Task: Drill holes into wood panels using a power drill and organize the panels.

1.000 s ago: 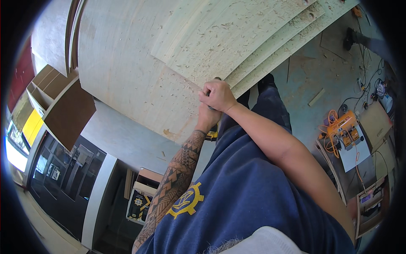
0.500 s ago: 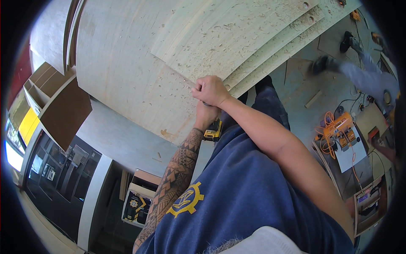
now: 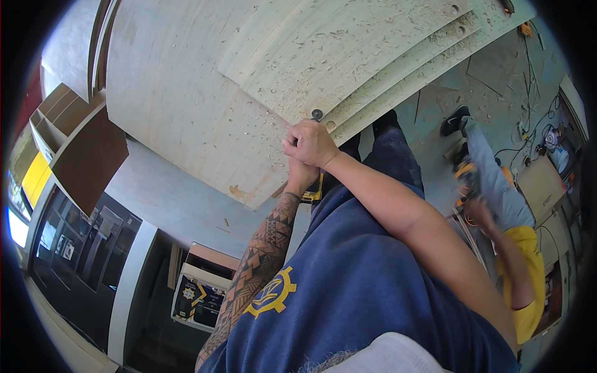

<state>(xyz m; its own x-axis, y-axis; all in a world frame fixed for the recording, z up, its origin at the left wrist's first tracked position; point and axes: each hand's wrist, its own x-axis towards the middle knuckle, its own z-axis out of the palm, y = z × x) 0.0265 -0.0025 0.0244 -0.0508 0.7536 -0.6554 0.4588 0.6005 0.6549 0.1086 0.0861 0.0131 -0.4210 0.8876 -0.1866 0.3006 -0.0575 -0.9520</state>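
My right hand (image 3: 311,143) is closed in a fist at the near edge of a stack of pale plywood boards (image 3: 348,56). A small dark round tool part (image 3: 317,114) sticks out above its knuckles, next to a round hole (image 3: 330,125) in a board's edge. My left hand (image 3: 301,177) sits just under the right one and is mostly hidden by it. It is wrapped on a yellow and black power tool (image 3: 314,190) that peeks out beside the wrist. My tattooed left forearm (image 3: 258,261) rises from the lower edge. Wood shavings lie scattered over the boards.
A large bare board (image 3: 174,112) lies under the stack. To the right a co-worker in a yellow top (image 3: 528,280) and grey trousers bends over a yellow tool (image 3: 467,177) on the dusty floor, among cables and cardboard (image 3: 540,186). Brown open cabinets (image 3: 81,149) stand left; printed boxes (image 3: 199,292) sit below.
A co-worker has come into view at the right and bent down over the floor. My two hands stay clasped at the board's edge, with the dark round part now showing above my right hand.
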